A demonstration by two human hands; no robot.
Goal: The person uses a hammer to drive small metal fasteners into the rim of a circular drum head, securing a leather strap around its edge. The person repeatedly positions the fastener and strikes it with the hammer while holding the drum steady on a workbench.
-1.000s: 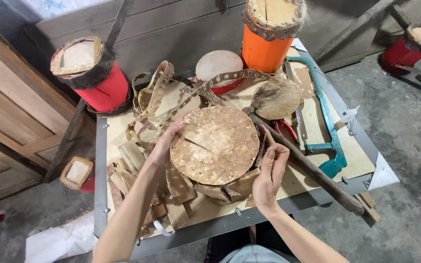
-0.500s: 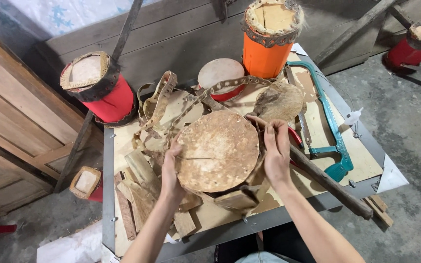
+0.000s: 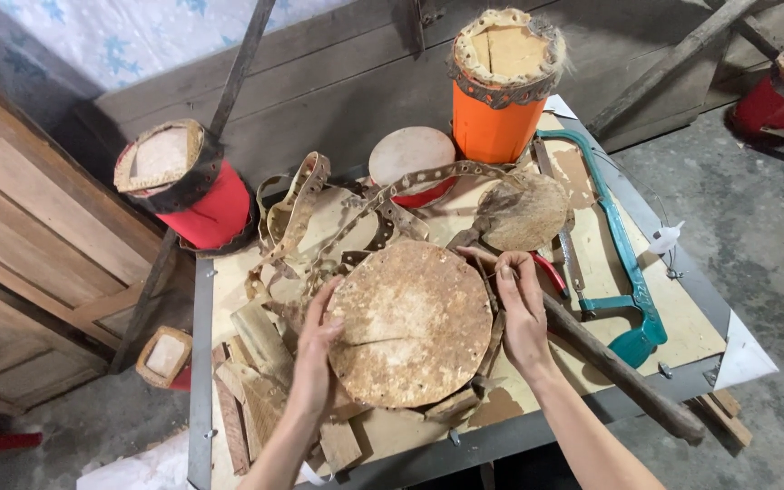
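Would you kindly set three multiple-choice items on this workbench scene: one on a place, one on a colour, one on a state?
1. Where does the hacksaw lie?
A. Right side of the table
B. On the floor
C. Under the hide disc

2. What colour is the tall drum at the table's far edge?
A. Blue
B. Orange
C. Green

3. How is the hide disc held?
A. One hand only
B. Untouched
C. Between both hands

Answers:
1 A: the teal frame rests on the tabletop right of the disc.
2 B: its body is orange under a hide top.
3 C: the left hand and the right hand flank its edges.
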